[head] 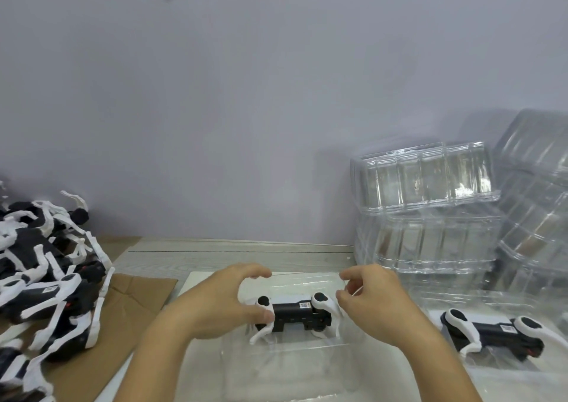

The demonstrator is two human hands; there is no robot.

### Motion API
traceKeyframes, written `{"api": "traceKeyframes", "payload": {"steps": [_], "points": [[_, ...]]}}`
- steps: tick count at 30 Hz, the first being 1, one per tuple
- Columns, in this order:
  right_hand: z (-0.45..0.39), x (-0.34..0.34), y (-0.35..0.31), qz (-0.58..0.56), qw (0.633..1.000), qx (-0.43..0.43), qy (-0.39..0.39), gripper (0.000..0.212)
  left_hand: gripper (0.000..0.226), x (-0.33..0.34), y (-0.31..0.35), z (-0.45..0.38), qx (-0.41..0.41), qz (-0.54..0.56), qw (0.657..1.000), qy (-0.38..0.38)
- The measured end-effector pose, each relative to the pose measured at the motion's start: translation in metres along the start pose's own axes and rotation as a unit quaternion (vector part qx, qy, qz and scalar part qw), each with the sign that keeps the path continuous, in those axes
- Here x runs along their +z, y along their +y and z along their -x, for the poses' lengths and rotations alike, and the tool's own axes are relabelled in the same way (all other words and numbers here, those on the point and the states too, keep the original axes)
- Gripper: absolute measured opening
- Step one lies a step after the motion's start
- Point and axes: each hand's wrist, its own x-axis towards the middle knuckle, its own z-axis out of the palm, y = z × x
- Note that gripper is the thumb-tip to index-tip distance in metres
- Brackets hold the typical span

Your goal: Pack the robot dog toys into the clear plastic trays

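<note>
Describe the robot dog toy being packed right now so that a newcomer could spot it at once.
Start from the pile of toys at the table's left edge and move to the centre. The robot dog toy sits in a clear tray there, the only one between both hands, unlike the one further right.

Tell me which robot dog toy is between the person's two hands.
The middle robot dog toy, on the clear tray. Another toy lies apart at right; the rest are piled at left.
</note>
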Motion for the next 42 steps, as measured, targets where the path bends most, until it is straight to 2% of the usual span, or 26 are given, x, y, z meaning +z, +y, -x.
{"api": "traceKeyframes", "payload": {"steps": [2,7,11,15,18,23,27,30,35,38,42], "points": [[-0.001,0.0,0.002,-0.005,1.0,-0.001,-0.001,0.019,0.061,-0.001,-0.004,0.003,-0.018,0.014,0.999,-0.031],[-0.001,0.0,0.003,-0.006,1.0,-0.001,0.0,0.022,0.066,0.005,-0.003,0.002,-0.041,-0.014,0.999,-0.026],[-0.001,0.0,0.004,-0.001,1.0,-0.002,-0.005,0.019,0.049,0.004,-0.007,0.0,-0.048,0.052,0.997,-0.026],[0.0,-0.001,0.002,-0.001,1.0,0.002,-0.012,0.009,0.024,0.008,-0.006,-0.004,-0.054,0.081,0.995,0.027],[0.001,-0.002,0.001,0.006,1.0,-0.004,-0.013,0.026,0.024,0.013,-0.006,-0.008,-0.072,0.093,0.992,0.054],[0.002,-0.002,0.0,0.013,1.0,-0.007,-0.017,0.029,0.026,0.02,-0.003,-0.016,-0.11,0.091,0.987,0.07],[0.001,-0.001,0.002,0.005,1.0,-0.005,-0.027,0.013,0.035,0.019,-0.003,-0.014,-0.178,0.148,0.971,0.067],[0.001,0.001,0.006,0.004,0.999,0.014,-0.052,0.02,0.044,0.016,-0.006,-0.011,-0.214,0.17,0.96,0.067],[0.001,0.004,0.007,-0.05,0.995,0.033,-0.078,0.015,0.046,0.012,-0.002,-0.007,-0.185,0.196,0.961,0.057],[0.0,0.004,0.009,-0.126,0.987,0.065,-0.079,0.008,0.049,0.01,-0.001,-0.004,-0.161,0.232,0.958,0.056],[-0.001,0.004,0.011,-0.203,0.971,0.089,-0.088,0.007,0.077,0.012,-0.004,0.0,-0.14,0.331,0.933,0.021]]}}
